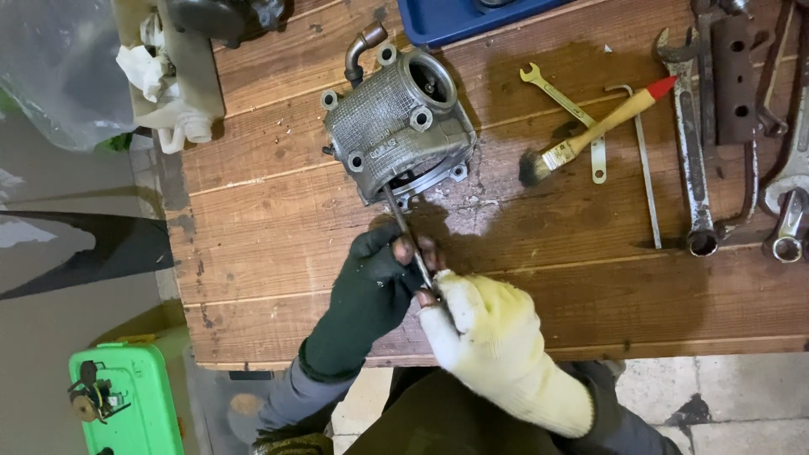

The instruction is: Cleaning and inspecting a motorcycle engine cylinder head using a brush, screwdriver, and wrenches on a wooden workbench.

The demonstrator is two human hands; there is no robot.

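Both the dark-gloved left hand (371, 286) and pale-gloved right hand (480, 324) pinch a thin metal rod (407, 236), its long axis running far-left into the aluminium engine casing (392, 126).

Landmark: ribbed grey cast-metal engine housing (396, 126), on the brown plank workbench (278, 211).
- Thin steel rod (406, 234): one end at the housing's near edge, other end between both hands.
- Dark-gloved left hand (371, 291), pale-gloved right hand (480, 324): nearer than the housing.
- Wooden-handled paintbrush (590, 135), slim open-ended spanner (566, 114): right of it.
- Large steel combination wrench (693, 143): farther right.
- Blue plastic tray (455, 18): behind it.
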